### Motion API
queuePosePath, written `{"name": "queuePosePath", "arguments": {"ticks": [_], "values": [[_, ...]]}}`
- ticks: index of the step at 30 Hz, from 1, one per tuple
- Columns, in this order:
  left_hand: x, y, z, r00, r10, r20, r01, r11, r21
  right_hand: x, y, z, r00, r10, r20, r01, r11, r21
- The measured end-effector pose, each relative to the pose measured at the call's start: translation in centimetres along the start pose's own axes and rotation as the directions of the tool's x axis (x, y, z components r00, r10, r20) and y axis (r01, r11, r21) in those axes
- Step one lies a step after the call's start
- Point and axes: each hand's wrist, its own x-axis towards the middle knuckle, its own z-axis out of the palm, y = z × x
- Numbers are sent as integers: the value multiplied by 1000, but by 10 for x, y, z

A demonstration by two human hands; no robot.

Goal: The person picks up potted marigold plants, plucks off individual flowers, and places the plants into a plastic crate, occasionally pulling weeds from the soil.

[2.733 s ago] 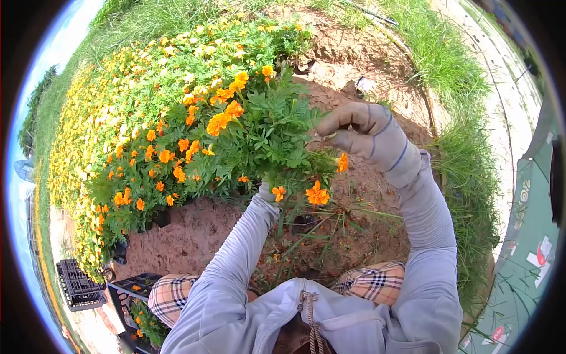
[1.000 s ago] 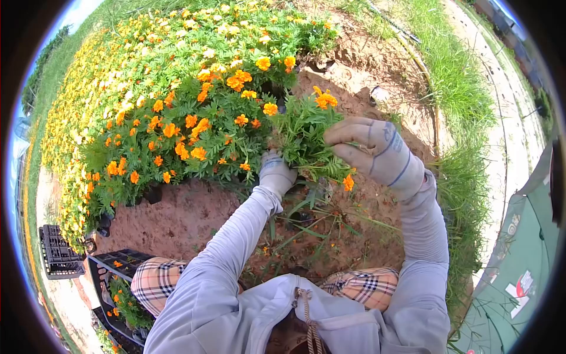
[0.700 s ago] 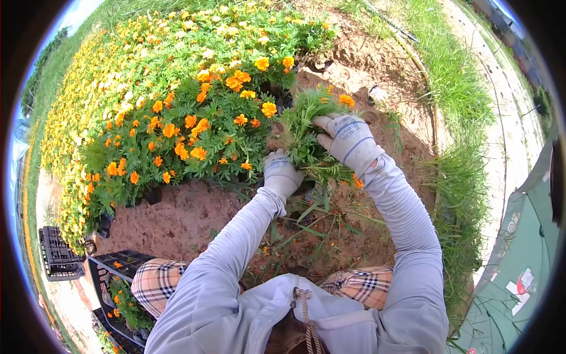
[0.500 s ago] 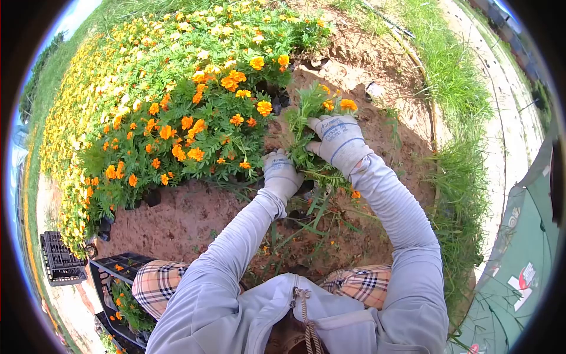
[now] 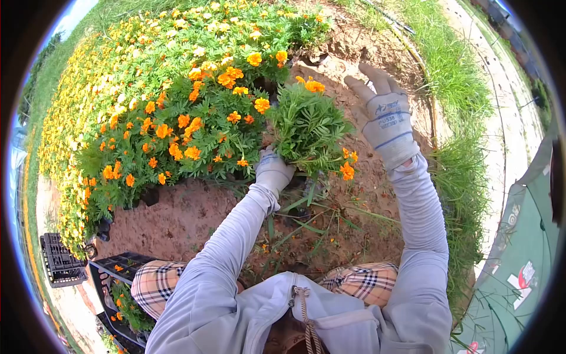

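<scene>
My left hand [image 5: 274, 170], in a pale work glove, is closed at the base of a bushy marigold plant [image 5: 306, 127] with orange blooms; leaves hide some of its fingers. The plant leans to the right, just beyond the edge of a thick bed of marigolds [image 5: 188, 130]. My right hand [image 5: 383, 106], gloved too, is raised over bare soil to the right of the plant. Its fingers are spread and nothing is in them. Loose grass stalks [image 5: 303, 218] lie on the soil below the plant.
Beside my left knee stands a black plastic crate [image 5: 124, 259] with marigolds inside. Another black crate [image 5: 62, 259] sits farther left. Tall grass [image 5: 460, 189] and a green sheet [image 5: 519, 253] border the right side.
My right hand has let go of the foliage, opened and moved up and right. The plant's leaves have spread toward the upper left. My left hand stays low at the plant's base.
</scene>
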Motion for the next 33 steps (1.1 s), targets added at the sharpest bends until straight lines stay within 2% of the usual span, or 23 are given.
{"name": "queuePosePath", "arguments": {"ticks": [1, 2, 4, 7, 8, 9, 10, 11, 12, 14, 15, 16, 18, 20, 23, 25, 28, 31, 33], "values": [[0, -2, 3, 999, 21, -29, -21, 1000, 9, -4, -10, -5, 956, -33, 292, -29, 978, 206], [1, -3, 4, 999, 29, -19, -29, 999, 30, -7, -23, -8, 829, -123, 545, -118, 915, 387], [5, -3, 4, 999, 48, -4, -47, 997, 69, -20, -42, 6, 714, -210, 668, -42, 939, 341], [3, 4, -8, 999, -6, 36, 6, 1000, -2, -27, -63, 28, 557, -256, 790, 68, 962, 264], [7, -2, 1, 999, 53, -10, -53, 998, -18, -31, -65, 34, 670, -269, 692, 90, 954, 284], [12, -11, 12, 992, 109, -56, -111, 993, -30, -30, -59, 36, 731, -270, 627, -88, 873, 479], [17, -21, 24, 981, 165, -102, -169, 985, -36, -25, -50, 32, 788, -248, 563, -240, 718, 653], [21, -27, 29, 971, 205, -122, -215, 974, -71, -16, -45, 20, 836, -206, 509, -357, 501, 789], [25, -34, 34, 965, 231, -123, -247, 959, -135, -5, -35, 1, 780, -113, 616, -570, 278, 773], [19, -39, 22, 962, 259, -86, -273, 897, -347, 0, -4, -16, 811, 30, 584, -584, 80, 807], [12, -42, 12, 965, 260, -33, -240, 826, -509, 7, 8, -21, 929, 137, 345, -364, 519, 773], [5, -43, 2, 964, 265, 17, -187, 724, -663, 12, 17, -23, 991, 114, 67, -133, 856, 500], [-11, -43, -11, 951, 290, 104, -53, 485, -873, 12, 25, -14, 966, 211, -151, -111, 863, 493], [-25, -39, -17, 931, 330, 155, 54, 296, -954, 2, 31, -23, 958, 276, -75, -181, 789, 587], [-40, -33, -25, 913, 362, 190, 141, 156, -978, 5, 14, -40, 993, 36, 111, -111, 606, 788], [-45, -31, -30, 906, 374, 197, 164, 118, -979, 8, -8, -47, 971, -206, 117, -20, 421, 907], [-45, -28, -36, 900, 388, 201, 175, 102, -979, 3, -37, -41, 925, -380, 16, 262, 667, 697], [-45, -24, -40, 893, 401, 202, 183, 85, -979, 4, -52, -48, 896, -390, 213, 247, 835, 491], [-44, -20, -46, 889, 413, 199, 188, 68, -980, 2, -57, -40, 892, -416, 176, 289, 825, 485]]}}
